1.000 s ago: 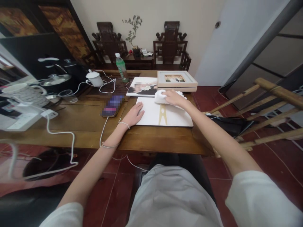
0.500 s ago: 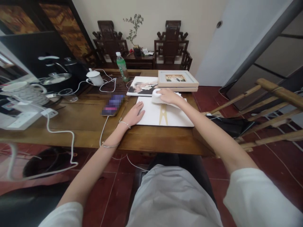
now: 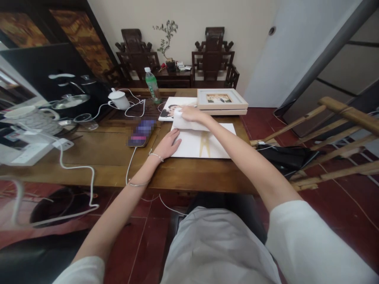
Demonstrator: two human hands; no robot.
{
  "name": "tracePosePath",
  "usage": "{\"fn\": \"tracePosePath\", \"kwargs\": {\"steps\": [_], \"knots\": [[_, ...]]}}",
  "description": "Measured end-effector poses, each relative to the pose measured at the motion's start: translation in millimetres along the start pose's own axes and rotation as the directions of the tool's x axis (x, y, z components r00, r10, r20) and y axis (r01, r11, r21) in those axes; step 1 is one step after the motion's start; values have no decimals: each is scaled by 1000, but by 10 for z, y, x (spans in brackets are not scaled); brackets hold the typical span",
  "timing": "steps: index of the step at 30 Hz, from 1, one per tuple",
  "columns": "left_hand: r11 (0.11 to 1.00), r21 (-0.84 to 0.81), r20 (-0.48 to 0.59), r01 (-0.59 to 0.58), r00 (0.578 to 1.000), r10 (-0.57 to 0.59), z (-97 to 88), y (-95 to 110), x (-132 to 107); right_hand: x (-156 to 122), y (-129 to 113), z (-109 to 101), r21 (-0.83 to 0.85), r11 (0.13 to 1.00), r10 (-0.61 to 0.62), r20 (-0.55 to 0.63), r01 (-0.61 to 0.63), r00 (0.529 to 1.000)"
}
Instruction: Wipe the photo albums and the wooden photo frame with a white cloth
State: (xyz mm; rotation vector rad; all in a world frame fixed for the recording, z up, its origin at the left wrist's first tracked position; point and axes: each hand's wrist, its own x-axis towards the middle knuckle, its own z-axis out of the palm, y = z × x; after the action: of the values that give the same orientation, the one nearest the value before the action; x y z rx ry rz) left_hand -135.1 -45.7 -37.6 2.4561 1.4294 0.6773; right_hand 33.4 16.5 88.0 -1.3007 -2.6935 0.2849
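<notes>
My left hand (image 3: pixel 169 144) lies flat with fingers out on the left edge of a white board (image 3: pixel 189 148). A tan A-shaped stand piece (image 3: pixel 204 144) sits on the middle of that board. With bent fingers, my right hand (image 3: pixel 192 114) grips a white cloth (image 3: pixel 185 123), which spreads over the board's upper left part; whether it is fabric or paper I cannot tell. Just behind the cloth lies a photo panel (image 3: pixel 166 114) with a dark and white picture, partly covered by my right hand. A light wooden picture frame (image 3: pixel 222 108) rests behind my right forearm.
A phone (image 3: pixel 142 133) on a charging cable lies left of the board. Farther left stand a lidded white cup (image 3: pixel 118 98), a clear plastic cup (image 3: pixel 85 121) and a power strip (image 3: pixel 38 152). A green bottle (image 3: pixel 152 85) stands behind; a wooden chair (image 3: pixel 340 114) is at right.
My right hand has moved left with the white cloth, from the board's upper middle to its upper left corner. My left hand has stayed on the board's left edge.
</notes>
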Motion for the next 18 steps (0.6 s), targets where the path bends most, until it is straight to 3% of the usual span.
{"fn": "tracePosePath", "kwargs": {"steps": [4,7,10,13,18], "knots": [[1000,-5,3,5,1000,-5,23,-21,6,-325,248,-121,-26,981,193,20,-192,981],[1000,-12,6,9,1000,-9,42,-38,14,-590,246,-6,-39,983,180,37,-179,983],[1000,-16,13,23,1000,-23,52,-37,16,-883,44,271,-65,986,155,60,-151,986],[1000,-18,11,19,1000,-18,51,-27,13,-1223,-273,490,-167,985,40,38,-34,998],[1000,-20,11,-1,1000,1,57,-50,18,-1685,-713,444,-106,990,-73,170,92,983]]}}
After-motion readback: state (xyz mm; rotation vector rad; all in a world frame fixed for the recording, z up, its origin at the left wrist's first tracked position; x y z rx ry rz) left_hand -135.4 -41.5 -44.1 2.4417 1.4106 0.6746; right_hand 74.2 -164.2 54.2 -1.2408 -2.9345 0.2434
